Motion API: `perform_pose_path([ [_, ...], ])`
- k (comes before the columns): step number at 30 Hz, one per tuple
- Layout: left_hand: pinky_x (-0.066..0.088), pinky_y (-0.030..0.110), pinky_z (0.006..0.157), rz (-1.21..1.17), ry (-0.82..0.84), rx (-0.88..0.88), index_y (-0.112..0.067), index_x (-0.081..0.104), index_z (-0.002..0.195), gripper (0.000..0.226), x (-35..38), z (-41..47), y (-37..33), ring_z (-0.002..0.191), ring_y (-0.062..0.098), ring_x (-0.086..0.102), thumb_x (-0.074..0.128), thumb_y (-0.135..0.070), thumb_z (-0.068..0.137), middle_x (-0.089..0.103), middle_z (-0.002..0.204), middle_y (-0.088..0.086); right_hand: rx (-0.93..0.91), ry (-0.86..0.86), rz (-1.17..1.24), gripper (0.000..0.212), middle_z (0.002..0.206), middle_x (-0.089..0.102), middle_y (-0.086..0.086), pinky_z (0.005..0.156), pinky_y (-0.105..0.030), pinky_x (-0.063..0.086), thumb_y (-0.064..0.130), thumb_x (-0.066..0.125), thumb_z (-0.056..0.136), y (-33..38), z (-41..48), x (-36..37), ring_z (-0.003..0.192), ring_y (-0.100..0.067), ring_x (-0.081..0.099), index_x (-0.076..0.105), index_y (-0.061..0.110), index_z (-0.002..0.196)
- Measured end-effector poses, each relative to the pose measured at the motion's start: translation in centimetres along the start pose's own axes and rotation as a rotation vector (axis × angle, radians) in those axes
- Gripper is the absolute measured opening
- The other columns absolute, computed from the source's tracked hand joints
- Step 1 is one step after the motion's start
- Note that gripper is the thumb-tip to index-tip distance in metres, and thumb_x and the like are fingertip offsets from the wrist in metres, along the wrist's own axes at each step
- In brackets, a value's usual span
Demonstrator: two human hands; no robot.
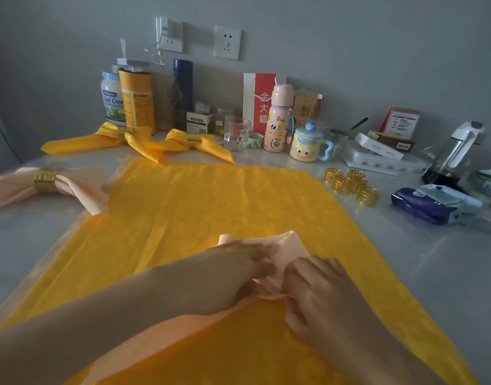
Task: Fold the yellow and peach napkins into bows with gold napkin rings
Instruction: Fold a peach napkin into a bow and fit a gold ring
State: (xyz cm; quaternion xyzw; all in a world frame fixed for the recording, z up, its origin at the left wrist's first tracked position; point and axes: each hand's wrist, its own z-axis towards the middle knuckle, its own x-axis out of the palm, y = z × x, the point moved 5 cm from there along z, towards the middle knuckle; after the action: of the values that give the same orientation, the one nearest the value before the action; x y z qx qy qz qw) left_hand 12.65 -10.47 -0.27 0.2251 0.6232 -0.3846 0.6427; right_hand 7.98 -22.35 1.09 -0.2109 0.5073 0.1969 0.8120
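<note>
A peach napkin [290,247], folded into a narrow band, lies on top of a flat yellow napkin [211,201] spread over the table. My left hand [238,268] presses flat on the peach band. My right hand [319,295] pinches its gathered folds just beside the left. Two finished yellow bows [100,138] [183,143] with gold rings lie at the back left. A finished peach bow [45,182] with a gold ring rests at the left edge. Several loose gold napkin rings [351,186] sit to the right of the yellow napkin.
Bottles, jars, a glass [237,133], a cartoon mug [308,144] and a pink bottle [277,119] line the wall at the back. A blender jug [455,152], boxes and a blue tissue pack [433,204] crowd the right side.
</note>
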Motion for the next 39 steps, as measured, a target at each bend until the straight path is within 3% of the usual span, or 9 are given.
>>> perform_pose_path([
  [4,0.008,0.022,0.117,0.005,-0.044,0.014,-0.020,0.053,0.127,0.037,-0.1,0.0,0.0,0.143,0.007,0.015,0.036,-0.035,0.097,0.030,0.152,-0.002,0.018,-0.084,-0.001,0.009,0.063,0.047,0.005,0.060,-0.027,0.031,0.015,0.056,0.064,-0.3,-0.2,-0.6,0.056,-0.016,0.051,0.051,0.020,0.059],
  [7,0.029,0.023,0.107,0.109,-0.145,0.044,-0.027,0.067,0.107,0.037,-0.4,-0.4,-0.8,0.130,0.014,0.044,0.038,-0.039,0.087,0.052,0.136,0.000,0.060,0.002,0.114,0.038,0.066,0.048,0.006,0.047,-0.019,0.037,0.006,0.081,0.049,-0.6,-0.6,-0.2,0.055,-0.012,0.052,0.050,0.021,0.064],
  [11,0.038,0.020,0.090,-0.068,-0.179,0.026,-0.027,0.070,0.083,0.027,-1.5,1.1,-2.5,0.103,0.005,0.046,0.047,-0.028,0.069,0.057,0.104,-0.013,0.127,0.182,0.303,0.010,0.089,0.050,0.013,0.059,-0.017,0.045,0.024,0.059,0.090,-1.5,-0.6,0.2,0.077,-0.004,0.055,0.064,0.030,0.095],
  [15,0.045,0.032,0.089,-0.231,-0.003,-0.233,-0.037,0.061,0.084,0.014,-1.1,4.1,-1.4,0.095,0.006,0.056,0.050,-0.042,0.076,0.059,0.087,-0.018,0.165,0.355,0.701,0.025,0.102,0.047,0.026,0.069,-0.008,0.039,0.031,0.058,0.091,-2.7,-1.9,0.6,0.089,0.006,0.051,0.059,0.048,0.109],
  [18,0.039,0.026,0.072,-0.016,0.065,-0.246,-0.036,0.051,0.088,0.023,-0.5,5.1,-2.4,0.097,0.011,0.057,0.051,-0.058,0.080,0.059,0.096,-0.013,0.317,0.576,1.010,0.016,0.093,0.065,0.017,0.074,-0.013,0.045,0.020,0.060,0.090,-5.7,-1.8,-0.2,0.082,0.004,0.061,0.072,0.025,0.100],
  [24,0.040,0.031,0.094,0.008,-0.214,0.056,-0.031,0.059,0.111,0.033,1.6,5.6,-4.3,0.108,0.014,0.043,0.044,-0.044,0.086,0.050,0.110,-0.006,0.804,0.065,0.414,0.018,0.115,0.064,-0.010,0.089,-0.034,0.046,0.013,0.054,0.093,-21.3,2.2,2.0,0.105,-0.023,0.060,0.062,0.012,0.109],
  [29,0.019,0.017,0.099,-0.178,-0.203,0.011,-0.035,0.052,0.114,0.036,2.4,5.7,-3.3,0.110,0.000,0.028,0.044,-0.057,0.086,0.044,0.110,-0.016,0.802,0.281,-0.044,0.048,0.142,0.036,-0.018,0.102,-0.042,0.033,0.033,0.043,0.097,-27.5,5.4,6.2,0.129,-0.037,0.035,0.038,0.007,0.138],
  [34,0.019,0.007,0.090,-0.276,-0.251,0.051,-0.031,0.058,0.092,0.038,2.4,6.1,-2.9,0.091,-0.011,0.024,0.045,-0.064,0.077,0.044,0.089,-0.021,0.898,0.102,0.036,0.024,0.113,0.057,-0.021,0.088,-0.037,0.041,0.030,0.056,0.092,-29.8,5.8,6.8,0.113,-0.035,0.046,0.066,0.009,0.085],
  [39,0.024,0.004,0.081,-0.418,-0.255,-0.030,-0.034,0.048,0.075,0.020,1.6,6.1,-2.7,0.089,-0.014,0.036,0.062,-0.046,0.083,0.045,0.074,-0.024,0.944,-0.243,0.455,0.018,0.082,0.062,-0.008,0.065,-0.028,0.038,0.015,0.060,0.090,-26.3,3.4,3.1,0.080,-0.022,0.054,0.067,-0.002,0.090],
])
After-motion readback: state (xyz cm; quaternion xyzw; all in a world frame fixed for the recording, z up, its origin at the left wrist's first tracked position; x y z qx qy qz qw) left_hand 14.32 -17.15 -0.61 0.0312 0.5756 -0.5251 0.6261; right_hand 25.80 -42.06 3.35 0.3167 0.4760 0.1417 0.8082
